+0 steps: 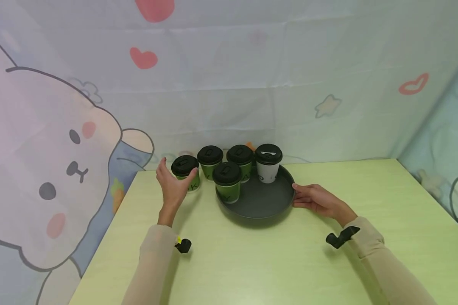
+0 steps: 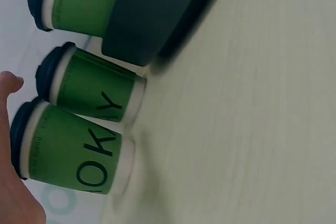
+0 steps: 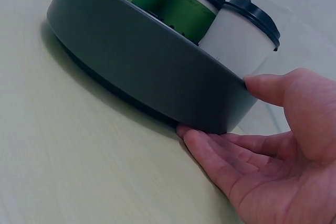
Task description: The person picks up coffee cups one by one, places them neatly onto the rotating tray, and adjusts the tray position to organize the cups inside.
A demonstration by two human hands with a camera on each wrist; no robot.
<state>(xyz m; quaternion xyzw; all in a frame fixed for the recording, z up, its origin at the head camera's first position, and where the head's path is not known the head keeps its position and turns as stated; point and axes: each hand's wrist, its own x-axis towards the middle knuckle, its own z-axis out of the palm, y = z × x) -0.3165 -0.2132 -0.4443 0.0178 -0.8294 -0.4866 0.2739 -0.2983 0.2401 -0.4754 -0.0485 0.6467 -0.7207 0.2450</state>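
Observation:
My right hand [image 1: 318, 201] pinches the edge of a round dark grey tray [image 1: 267, 205], its thumb at the rim and fingers under the base in the right wrist view. On the tray stand two green paper cups with black lids, one in front [image 1: 228, 192] and one behind [image 1: 246, 171], plus a white paper cup [image 1: 267, 173] with a black lid. Left of the tray, two more lidded green cups, the outer one [image 2: 79, 153] and the inner one [image 2: 94, 85], stand upright on the table. My left hand [image 1: 173, 188] is spread beside the outer cup, thumb and fingers apart.
The pale yellow-green table [image 1: 252, 262] runs back to a printed cloth [image 1: 229, 84] hanging close behind the cups. At the right, beyond the table's edge, a dark curved line [image 1: 452, 199] shows against the cloth.

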